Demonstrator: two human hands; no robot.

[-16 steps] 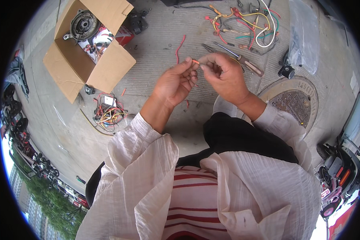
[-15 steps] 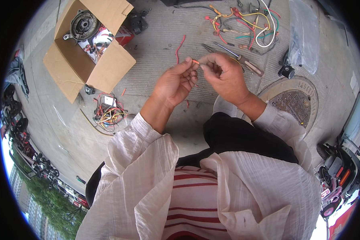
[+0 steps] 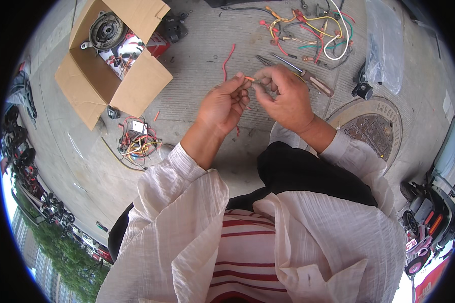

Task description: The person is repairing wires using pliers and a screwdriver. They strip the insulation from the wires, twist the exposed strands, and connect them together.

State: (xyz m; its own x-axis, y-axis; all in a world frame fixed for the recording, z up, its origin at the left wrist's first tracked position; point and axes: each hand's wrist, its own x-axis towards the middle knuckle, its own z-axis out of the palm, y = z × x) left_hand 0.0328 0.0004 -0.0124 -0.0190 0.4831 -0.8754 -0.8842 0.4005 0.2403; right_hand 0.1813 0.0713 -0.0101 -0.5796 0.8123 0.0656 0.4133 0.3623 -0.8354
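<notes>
My left hand (image 3: 221, 103) is closed, pinching a short piece of orange wire (image 3: 249, 78) between thumb and forefinger. Close against its dark, frayed-looking end is my right hand (image 3: 286, 96), thumb and forefinger curled round the tip. A loose red wire (image 3: 228, 63) lies on the ground just beyond my left hand. Past my right hand rest pliers (image 3: 264, 61), with their handles partly hidden, and a screwdriver (image 3: 318, 84) with a brown handle.
An open cardboard box (image 3: 140, 88) holding a round metal part (image 3: 107, 31) stands at the far left. Tangled wires (image 3: 139, 144) lie nearer me; more coloured wires (image 3: 313, 33) spread at the far right. A manhole cover (image 3: 369, 129) and a clear plastic bag (image 3: 384, 45) are at right.
More of the orange wire shows between my hands, its dark end now visible. My left hand has shifted slightly, and my right fingertips have loosened a little around the tip.
</notes>
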